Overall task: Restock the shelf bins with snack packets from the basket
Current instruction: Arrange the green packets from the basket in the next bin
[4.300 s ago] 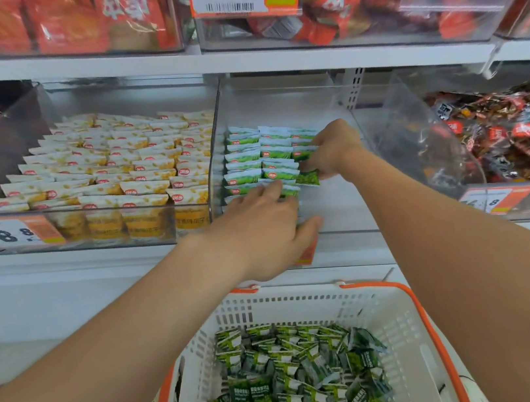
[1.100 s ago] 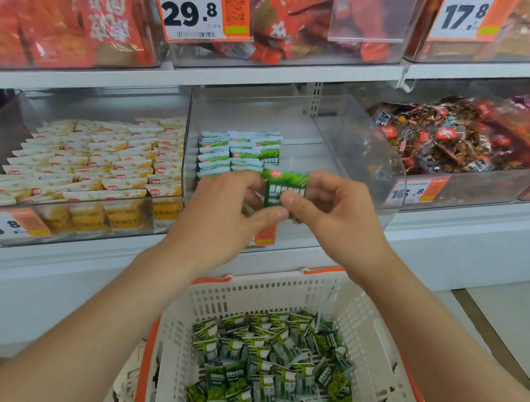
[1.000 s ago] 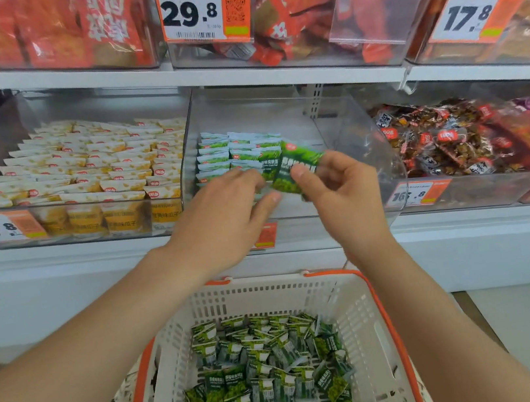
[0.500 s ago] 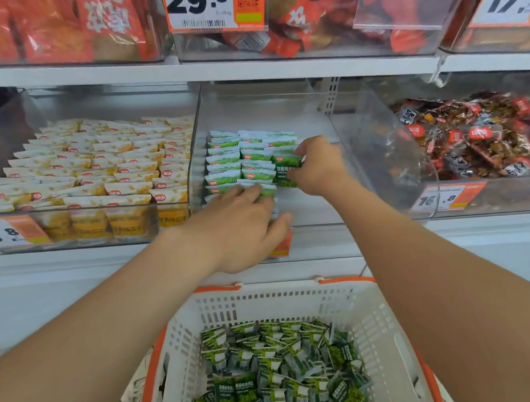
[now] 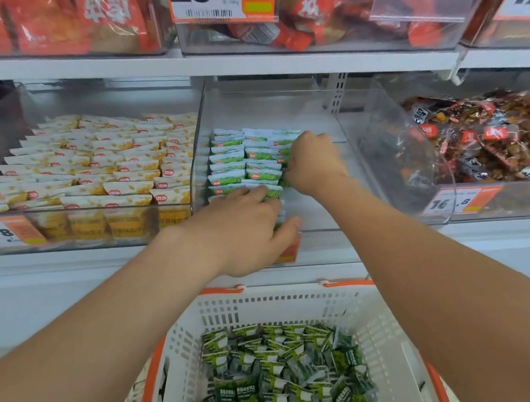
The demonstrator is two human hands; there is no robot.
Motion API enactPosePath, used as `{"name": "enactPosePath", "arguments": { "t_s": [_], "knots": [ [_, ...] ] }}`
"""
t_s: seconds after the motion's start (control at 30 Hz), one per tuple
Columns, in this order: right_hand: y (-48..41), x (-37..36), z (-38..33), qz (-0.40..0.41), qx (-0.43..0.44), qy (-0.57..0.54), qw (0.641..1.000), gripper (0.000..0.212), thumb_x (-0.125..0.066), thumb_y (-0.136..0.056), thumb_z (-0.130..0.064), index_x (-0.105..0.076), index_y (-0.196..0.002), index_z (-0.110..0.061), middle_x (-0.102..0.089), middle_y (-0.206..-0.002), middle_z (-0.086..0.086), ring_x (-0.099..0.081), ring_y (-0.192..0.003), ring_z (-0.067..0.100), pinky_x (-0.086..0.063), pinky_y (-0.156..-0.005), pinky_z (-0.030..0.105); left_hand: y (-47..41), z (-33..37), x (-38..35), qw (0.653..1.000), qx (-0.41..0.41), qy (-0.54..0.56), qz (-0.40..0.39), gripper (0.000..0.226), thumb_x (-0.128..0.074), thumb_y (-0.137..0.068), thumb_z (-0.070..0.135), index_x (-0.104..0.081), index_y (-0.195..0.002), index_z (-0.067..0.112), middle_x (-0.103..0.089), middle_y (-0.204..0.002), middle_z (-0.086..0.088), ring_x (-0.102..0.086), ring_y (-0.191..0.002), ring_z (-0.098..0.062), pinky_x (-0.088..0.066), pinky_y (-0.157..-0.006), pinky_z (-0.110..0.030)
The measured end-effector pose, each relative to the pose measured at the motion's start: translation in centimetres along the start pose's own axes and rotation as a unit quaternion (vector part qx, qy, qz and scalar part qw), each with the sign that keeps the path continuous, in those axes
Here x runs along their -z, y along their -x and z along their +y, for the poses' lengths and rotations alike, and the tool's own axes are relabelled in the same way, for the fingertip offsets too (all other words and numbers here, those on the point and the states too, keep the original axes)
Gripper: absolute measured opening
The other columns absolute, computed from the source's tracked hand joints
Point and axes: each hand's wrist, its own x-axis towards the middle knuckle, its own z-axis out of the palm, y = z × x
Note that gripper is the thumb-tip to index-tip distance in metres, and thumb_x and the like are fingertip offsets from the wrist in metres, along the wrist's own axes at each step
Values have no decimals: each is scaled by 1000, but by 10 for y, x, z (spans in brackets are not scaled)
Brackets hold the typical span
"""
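Over the middle bin [image 5: 321, 208] both hands are at the green rows [image 5: 234, 167]. L hand [image 5: 244, 231] lies w/ fingers fairly straight and flat on the front packets, thumb by the bin's front lip, bracing them. R hand [image 5: 314, 162] has its fingers curled down tight at the right-most row. A dark green edge of a packet [image 5: 284, 180] shows just under the knuckles, so it's prob. pinching that one into place, tho the fingertips are hidden. To do this well: seat the packet upright, face fwd, leaning on the one behind like its neighbours. Hold the L hand on the front so the rows don't slump, and let go only once it stands. Room-wise, the rows sit hard against the clear divider on the left, w/ yellow packets [image 5: 97, 167] beyond it. The bin's right half is bare floor, so there's plenty of space for more rows before the curved clear wall next to the brown snacks [image 5: 495, 139]. Headroom is tight: the upper shelf [image 5: 133, 67] overhangs, so reach in low from the front and lift over the lip. Supply is close: the basket [image 5: 389, 316] sits just below the shelf front, between the forearms, w/ a good heap of loose packets [image 5: 277, 381] left, so restocking looks far from done.
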Motion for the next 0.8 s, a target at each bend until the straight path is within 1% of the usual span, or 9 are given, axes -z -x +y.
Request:
{"name": "enactPosePath", "arguments": {
  "t_s": [0.07, 0.2, 0.3, 0.4, 0.47, 0.53, 0.67, 0.73, 0.8],
  "knots": [
    [3, 1, -1, -8, 21, -6, 1000, 20, -71, -83, -23, -55, -87, -13, -59, -101, 14, -46, -82, 30, -40, -64, 33, 0, 1, 0, 1000, 0, 4, 1, 76, -9, -99, 66, -53, -138, 17, -48, -133, -8, -44, -129, -29, -43, -107, -51],
    [8, 7, 8, 11, -16, -16, 1000, 24, -69, -95, -24, -54, -105, -9, -55, -107, 15, -55, -95, 34, -43, -69, 34, -1, -1, -1, 1000, -5, 7, 5, 84, -5, -95, 70, -53, -140, 17, -48, -140, -9, -43, -134, -30, -42, -109, -51],
    [13, 14, 11, -27, 21, -21, 999, 22, -63, -98, -26, -60, -93, -5, -57, -95, 10, -54, -91, 31, -37, -66, 31, 0, -4, -1, 1000, -8, 20, 2, 99, 2, -85, 75, -50, -146, 18, -44, -151, -9, -38, -142, -30, -39, -113, -51],
    [31, 29, 16, -14, 38, -73, 996, 22, -58, -95, -17, -75, -97, -3, -70, -93, 14, -61, -83, 31, -54, -71, 36, 4, -3, -2, 999, -3, 15, 35, 99, 3, -85, 74, -55, -142, 18, -50, -146, -9, -43, -137, -29, -42, -110, -48],
    [53, 43, 20, 40, 54, -122, 990, 21, -56, -94, -15, -75, -96, -7, -72, -79, 9, -66, -71, 27, -58, -74, 37, 9, 1, -2, 997, 8, -4, 78, 89, -3, -90, 71, -57, -135, 17, -56, -135, -7, -50, -126, -28, -47, -103, -47],
    [84, 58, 21, 96, 90, -162, 978, 16, -57, -93, -15, -73, -93, -15, -60, -56, -6, -57, -53, 14, -54, -75, 33, 16, 11, -2, 988, 21, -29, 149, 68, -17, -96, 63, -58, -125, 17, -56, -122, -5, -52, -115, -27, -49, -93, -45],
    [161, 81, 22, 171, 154, -203, 952, 13, -58, -79, -22, -69, -87, -24, -55, -48, -8, -56, -49, 14, -52, -63, 33, 41, 42, -9, 943, 17, 35, 332, 24, -47, -101, 40, -55, -89, 20, -55, -77, 3, -57, -70, -25, -36, -54, -33],
    [194, 76, 27, 142, 151, -199, 958, 15, -57, -73, -24, -68, -84, -26, -56, -48, -8, -58, -49, 15, -54, -57, 33, 54, 54, -21, 953, 20, 67, 295, 26, -48, -99, 41, -52, -80, 24, -48, -62, 7, -50, -55, -24, -32, -46, -30],
    [221, 62, 32, 75, 139, -160, 975, 17, -55, -72, -29, -67, -84, -29, -58, -51, -8, -59, -53, 15, -56, -59, 33, 63, 61, -41, 982, 35, 37, 182, 30, -48, -98, 44, -56, -78, 24, -50, -65, 5, -54, -61, -25, -37, -49, -31]
  ]
}}
